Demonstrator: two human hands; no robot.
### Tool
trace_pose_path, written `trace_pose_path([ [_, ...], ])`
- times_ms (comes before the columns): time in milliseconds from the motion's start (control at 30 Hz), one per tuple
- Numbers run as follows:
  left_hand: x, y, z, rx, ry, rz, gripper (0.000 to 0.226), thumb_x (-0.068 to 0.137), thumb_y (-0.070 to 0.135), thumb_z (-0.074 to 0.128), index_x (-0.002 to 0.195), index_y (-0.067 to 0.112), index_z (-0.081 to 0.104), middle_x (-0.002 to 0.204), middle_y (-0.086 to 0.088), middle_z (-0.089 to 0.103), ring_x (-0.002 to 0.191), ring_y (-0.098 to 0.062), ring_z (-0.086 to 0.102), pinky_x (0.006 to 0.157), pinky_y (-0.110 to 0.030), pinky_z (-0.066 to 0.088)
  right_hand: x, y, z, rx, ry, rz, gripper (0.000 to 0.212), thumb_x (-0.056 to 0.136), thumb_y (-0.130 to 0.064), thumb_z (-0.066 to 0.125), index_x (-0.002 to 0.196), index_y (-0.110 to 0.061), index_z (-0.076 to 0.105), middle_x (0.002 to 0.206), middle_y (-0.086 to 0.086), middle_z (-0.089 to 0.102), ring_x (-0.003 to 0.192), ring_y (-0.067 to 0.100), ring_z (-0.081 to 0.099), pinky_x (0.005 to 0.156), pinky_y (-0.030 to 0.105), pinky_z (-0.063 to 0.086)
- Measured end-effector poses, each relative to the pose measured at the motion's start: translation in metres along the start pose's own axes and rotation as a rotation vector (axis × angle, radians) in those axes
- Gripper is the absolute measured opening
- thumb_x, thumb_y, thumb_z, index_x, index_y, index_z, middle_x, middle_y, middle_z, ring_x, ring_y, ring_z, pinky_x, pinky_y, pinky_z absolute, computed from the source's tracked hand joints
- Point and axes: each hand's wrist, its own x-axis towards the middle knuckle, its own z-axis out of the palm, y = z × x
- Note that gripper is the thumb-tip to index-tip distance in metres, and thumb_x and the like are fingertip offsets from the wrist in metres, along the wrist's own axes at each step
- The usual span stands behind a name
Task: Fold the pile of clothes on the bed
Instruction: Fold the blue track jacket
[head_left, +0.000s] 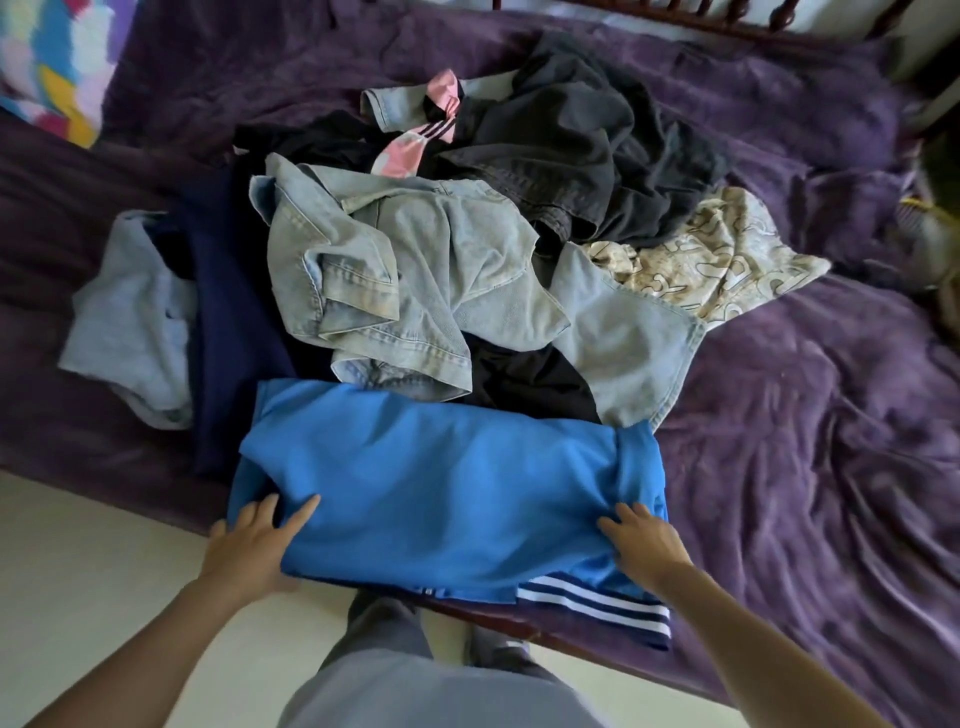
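A bright blue shirt (447, 483) with a navy and white striped hem lies folded flat at the bed's near edge. My left hand (254, 540) rests on its left edge with fingers stretched over the fabric. My right hand (639, 545) presses its right edge, fingers spread. Behind it lies the unfolded pile: a light denim jacket (374, 270), dark grey jeans (571, 140), a pink and black striped garment (410, 135), a beige patterned cloth (717, 260), a navy garment (234, 322), a pale blue garment (130, 322) and a black piece (524, 384).
A rumpled purple bedspread (805, 467) covers the bed, with open cover to the right of the pile. The wooden bed edge (519, 629) runs in front of my legs. Pale floor (78, 571) is at lower left. A colourful cloth (52, 62) sits at top left.
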Motion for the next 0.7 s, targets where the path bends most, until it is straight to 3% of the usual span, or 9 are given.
trace_pose_path([
  [33,0.002,0.000,-0.005,-0.045,-0.037,-0.006,0.099,0.076,0.071,0.051,0.148,0.036,-0.008,0.154,-0.007,0.007,0.140,-0.024,0.013,0.107,-0.041,0.025,0.000,0.007,0.005,0.005,-0.043,-0.027,0.058,0.081,-0.052,0.060,0.130,-0.024,0.050,0.125,0.006,0.048,0.118,0.026,0.046,0.091,0.037,0.046],
  [100,0.007,0.002,-0.023,-0.278,0.072,-0.059,0.080,0.076,0.076,0.045,0.144,0.037,0.027,0.152,-0.005,0.021,0.138,-0.025,0.022,0.107,-0.042,0.026,-0.003,0.014,0.004,0.155,-0.140,0.047,0.081,0.075,-0.078,0.041,0.139,-0.028,0.038,0.137,-0.001,0.036,0.130,0.021,0.031,0.106,0.035,0.030],
  [167,0.022,0.003,-0.042,-0.575,0.382,-0.169,0.062,0.083,0.066,0.045,0.131,0.027,0.051,0.141,-0.011,0.041,0.128,-0.034,0.038,0.102,-0.049,0.035,0.003,0.014,-0.003,0.498,0.119,0.248,0.067,0.083,-0.062,0.050,0.138,-0.025,0.039,0.140,0.001,0.036,0.131,0.024,0.030,0.106,0.038,0.027],
  [233,0.044,0.002,-0.061,-0.789,0.581,-0.321,0.058,0.089,0.042,0.056,0.137,0.013,0.043,0.137,-0.022,0.043,0.123,-0.043,0.040,0.098,-0.057,0.036,0.024,0.014,-0.016,0.862,0.317,0.535,0.062,0.089,-0.044,0.055,0.141,-0.018,0.035,0.143,0.013,0.035,0.130,0.033,0.032,0.105,0.043,0.029],
  [333,0.081,-0.009,-0.081,-1.192,0.483,-0.492,0.057,0.091,0.025,0.057,0.139,0.001,0.036,0.133,-0.025,0.045,0.122,-0.040,0.043,0.100,-0.049,0.036,0.059,0.021,-0.033,1.314,0.323,0.738,0.071,0.090,-0.035,0.058,0.146,-0.009,0.024,0.144,0.020,0.036,0.131,0.038,0.037,0.104,0.044,0.032],
  [467,0.113,-0.025,-0.081,-1.509,0.423,-0.442,0.017,0.088,0.003,0.059,0.101,-0.008,0.062,0.073,-0.009,0.056,0.079,-0.022,0.050,0.061,-0.025,0.038,0.083,0.041,-0.034,1.316,0.358,0.812,0.053,0.088,-0.017,0.062,0.136,-0.003,0.042,0.134,0.018,0.050,0.120,0.033,0.049,0.095,0.035,0.041],
  [567,0.120,-0.050,-0.090,-1.703,0.500,-0.471,0.013,0.087,-0.004,0.056,0.095,0.001,0.065,0.056,0.004,0.057,0.062,-0.010,0.048,0.068,-0.028,0.044,0.076,0.076,-0.034,1.420,0.632,0.911,0.041,0.087,-0.004,0.058,0.128,-0.005,0.054,0.127,0.016,0.058,0.102,0.020,0.054,0.068,0.006,0.045],
  [633,0.127,-0.064,-0.099,-1.802,0.516,-0.476,0.024,0.089,-0.003,0.053,0.076,0.016,0.059,0.048,0.008,0.060,0.059,-0.006,0.053,0.064,-0.022,0.046,0.065,0.099,-0.035,1.547,0.734,0.989,0.043,0.089,-0.003,0.057,0.132,-0.007,0.051,0.121,0.016,0.058,0.092,0.016,0.050,0.053,0.001,0.041],
  [700,0.131,-0.062,-0.109,-1.860,0.525,-0.468,0.023,0.091,0.001,0.052,0.080,0.020,0.059,0.043,0.017,0.059,0.059,-0.004,0.054,0.054,-0.016,0.045,0.061,0.102,-0.038,1.571,0.649,0.954,0.050,0.092,-0.009,0.055,0.140,-0.010,0.041,0.118,0.016,0.055,0.080,0.014,0.054,0.048,0.004,0.041],
])
